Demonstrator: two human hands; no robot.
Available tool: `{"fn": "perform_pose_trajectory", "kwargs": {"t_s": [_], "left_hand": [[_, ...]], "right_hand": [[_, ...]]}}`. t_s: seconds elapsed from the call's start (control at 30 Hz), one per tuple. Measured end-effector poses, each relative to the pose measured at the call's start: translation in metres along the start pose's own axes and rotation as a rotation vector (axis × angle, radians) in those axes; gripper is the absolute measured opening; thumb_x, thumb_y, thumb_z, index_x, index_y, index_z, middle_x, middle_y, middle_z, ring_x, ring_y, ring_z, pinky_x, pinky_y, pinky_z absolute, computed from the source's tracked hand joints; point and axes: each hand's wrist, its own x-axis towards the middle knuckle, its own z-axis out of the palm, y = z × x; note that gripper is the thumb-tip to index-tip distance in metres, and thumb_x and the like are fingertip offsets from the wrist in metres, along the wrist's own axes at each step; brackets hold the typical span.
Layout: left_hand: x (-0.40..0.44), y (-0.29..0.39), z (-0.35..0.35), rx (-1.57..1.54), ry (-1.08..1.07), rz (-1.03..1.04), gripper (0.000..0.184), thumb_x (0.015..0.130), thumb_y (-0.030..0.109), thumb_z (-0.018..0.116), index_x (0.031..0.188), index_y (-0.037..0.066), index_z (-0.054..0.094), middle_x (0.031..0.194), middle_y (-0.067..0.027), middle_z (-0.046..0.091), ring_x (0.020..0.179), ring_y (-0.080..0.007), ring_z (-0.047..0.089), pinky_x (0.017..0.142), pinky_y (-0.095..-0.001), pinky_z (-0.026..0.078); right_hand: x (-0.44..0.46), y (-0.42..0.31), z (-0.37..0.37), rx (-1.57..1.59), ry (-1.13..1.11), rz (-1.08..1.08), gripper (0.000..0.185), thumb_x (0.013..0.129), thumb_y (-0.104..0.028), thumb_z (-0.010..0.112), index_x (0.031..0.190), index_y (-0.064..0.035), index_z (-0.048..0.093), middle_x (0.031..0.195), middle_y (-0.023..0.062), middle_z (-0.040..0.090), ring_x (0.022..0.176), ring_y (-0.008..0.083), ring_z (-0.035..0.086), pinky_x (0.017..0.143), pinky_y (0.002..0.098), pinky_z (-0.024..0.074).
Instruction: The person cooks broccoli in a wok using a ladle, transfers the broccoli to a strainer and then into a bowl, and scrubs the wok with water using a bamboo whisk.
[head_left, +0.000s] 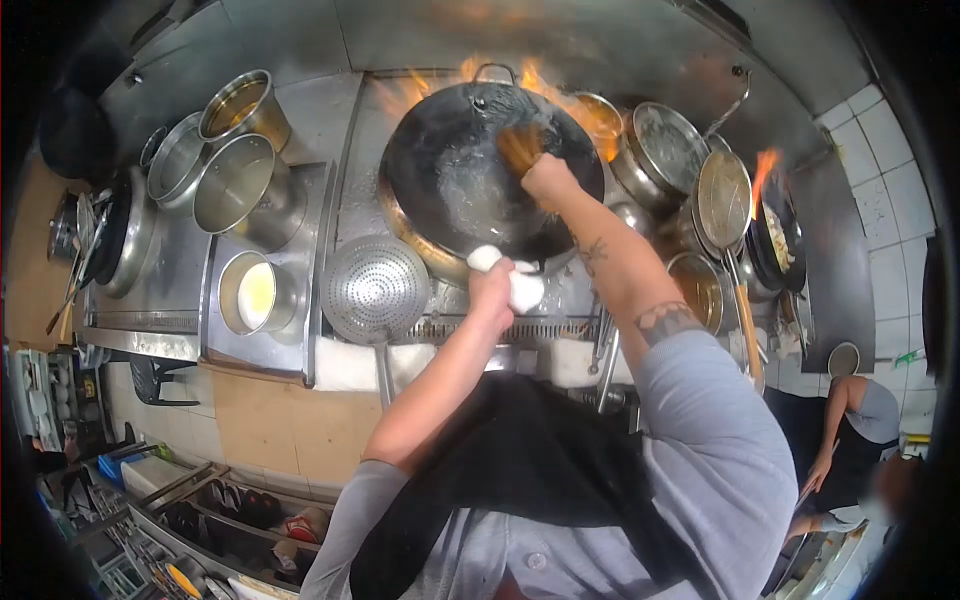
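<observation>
A large black wok sits over the burner, with flames behind its rim and some water in its bowl. My right hand is closed on a brown bristle brush, held inside the wok at the right. My left hand grips a folded white cloth at the wok's near edge. Beside the wok, to the left, lies a round perforated strainer.
Steel pots and a small pot with yellow liquid stand left. Right are more pots, a mesh strainer and a flaming pan. A co-worker stands at the far right.
</observation>
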Motion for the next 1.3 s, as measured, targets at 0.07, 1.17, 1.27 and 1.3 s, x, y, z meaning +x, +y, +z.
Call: {"fn": "perform_pose_trajectory", "kwargs": {"t_s": [0.07,1.17,1.27,1.3], "left_hand": [[-0.007,-0.001,-0.002,0.02,-0.001,0.024,0.025,0.084,0.002,0.057,0.109,-0.001,0.051,0.096,-0.0131,0.061,0.084,-0.026,0.065,0.072,-0.0395,0.055],[-0.046,0.051,-0.053,0.222,-0.04,-0.078,0.019,0.089,0.006,0.047,0.104,-0.006,0.047,0.101,-0.0229,0.061,0.089,-0.0385,0.067,0.077,-0.0507,0.061],[-0.058,0.056,-0.074,0.35,-0.008,-0.028,0.024,0.088,0.006,0.048,0.108,-0.007,0.048,0.102,-0.0227,0.062,0.089,-0.0381,0.067,0.077,-0.0508,0.061],[-0.066,0.058,-0.074,0.397,0.027,0.023,0.028,0.086,0.007,0.051,0.11,-0.007,0.049,0.101,-0.0226,0.063,0.088,-0.0372,0.068,0.075,-0.0495,0.061]], "right_hand": [[-0.022,0.009,-0.002,0.0,-0.195,-0.05,0.036,0.074,-0.021,0.06,0.103,-0.0035,0.07,0.102,0.0253,0.068,0.1,0.0397,0.066,0.088,0.0421,0.0548],[-0.208,0.141,-0.06,1.255,0.097,0.049,0.058,0.087,-0.021,0.074,0.137,-0.0013,0.051,0.106,0.0141,0.069,0.092,0.0176,0.066,0.073,0.0283,0.0544],[-0.206,0.146,-0.022,1.247,0.273,-0.078,0.063,0.086,-0.023,0.075,0.138,0.0015,0.049,0.118,0.0151,0.066,0.099,0.0171,0.064,0.085,0.0288,0.0517],[-0.207,0.144,-0.016,1.226,0.28,-0.127,0.065,0.085,-0.027,0.075,0.136,0.0038,0.05,0.118,0.0171,0.066,0.101,0.0194,0.065,0.087,0.0304,0.0513]]}}
